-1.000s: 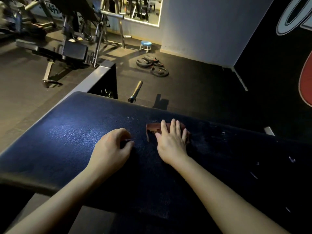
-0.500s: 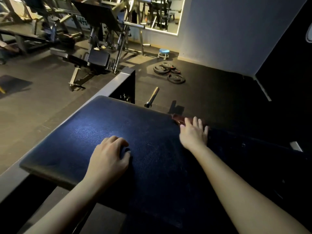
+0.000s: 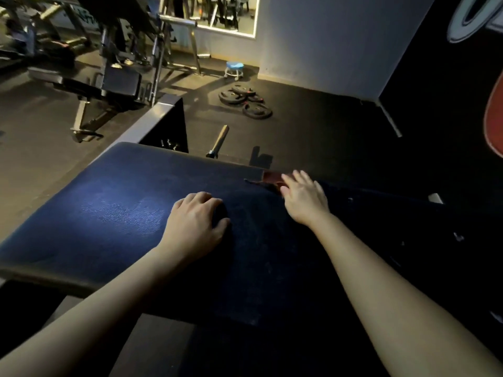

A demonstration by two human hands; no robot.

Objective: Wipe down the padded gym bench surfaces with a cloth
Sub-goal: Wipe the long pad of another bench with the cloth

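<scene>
At the far edge of the bench pad (image 3: 122, 213), straight, spread fingers (image 3: 300, 178) of the right hand (image 3: 304, 202) press the reddish cloth (image 3: 272, 176) flat. Best to hold even palm pressure and sweep in overlapping strokes toward the near edge. The left hand (image 3: 193, 221), fingers curled and holding nothing visible, braces mid-pad; it should lift clear of each pass.

Bench pad (image 3: 122, 213): dark blue, leather-like upholstery with a fine pebbled grain, glossy where light strikes its left half, dull elsewhere, with pale scuffs. Cloth (image 3: 272, 177) at the pad's far edge: reddish-brown fabric, matt, creased. Bar (image 3: 221, 137): bare metal, satin sheen. Weight plates (image 3: 245, 100): black, matt. Floor (image 3: 313, 126): dark, matt.
</scene>
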